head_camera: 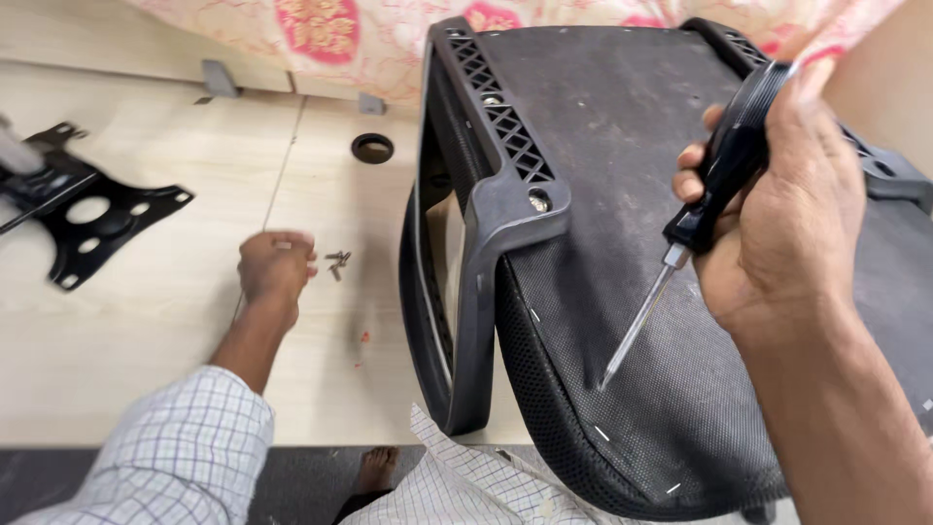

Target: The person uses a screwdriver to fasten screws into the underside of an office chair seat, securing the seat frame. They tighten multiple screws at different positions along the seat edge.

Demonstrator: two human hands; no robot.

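Note:
My right hand (792, 209) grips a black-handled screwdriver (714, 190), its metal shaft pointing down-left over the upturned underside of a black chair seat (622, 194). A black plastic armrest (491, 209) is bolted to the seat's left edge and stands over the light wooden tabletop (146, 340). My left hand (277, 264) reaches out onto the tabletop with its fingers curled, right beside a small cluster of loose screws (337, 262). Whether it holds a screw is hidden by the fingers.
A black metal chair mounting plate (87, 219) lies at the far left. A round cable hole (372, 148) sits in the tabletop behind the screws. Floral cloth (321, 29) hangs at the back. A bare foot (374, 469) shows below the table's near edge.

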